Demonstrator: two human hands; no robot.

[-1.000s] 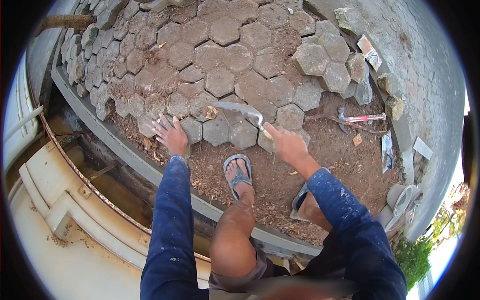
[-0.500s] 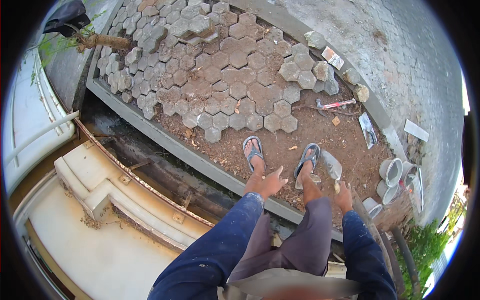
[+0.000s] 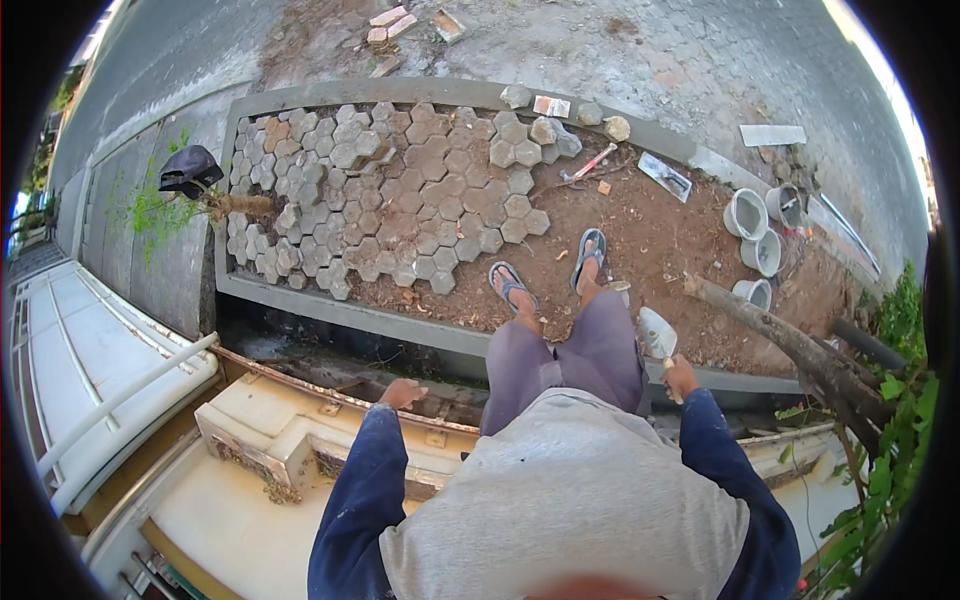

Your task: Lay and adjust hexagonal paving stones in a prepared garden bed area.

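Seen from standing height, my right hand (image 3: 678,378) grips a trowel (image 3: 657,334) by its handle, the blade angled forward beside my right leg. My left hand (image 3: 404,393) is out at my left side, fingers apart and holding nothing. My sandalled feet stand on bare soil below a patch of hexagonal grey pavers (image 3: 440,185), some loose or stacked. A red-handled hammer (image 3: 590,163) and a rectangular metal float (image 3: 664,176) lie on the soil right of the pavers.
A concrete kerb (image 3: 330,306) edges the bed beside a dark drain. White buckets (image 3: 744,212) stand at the right near a slanting tree trunk (image 3: 760,325). A black cloth or cap (image 3: 189,168) sits on a small tree at left. A rust-edged white structure (image 3: 260,420) is behind me.
I have risen from bending over the pavers to standing, so the view has widened. My left hand has left the pavers; the trowel has moved from over them down to my right side.
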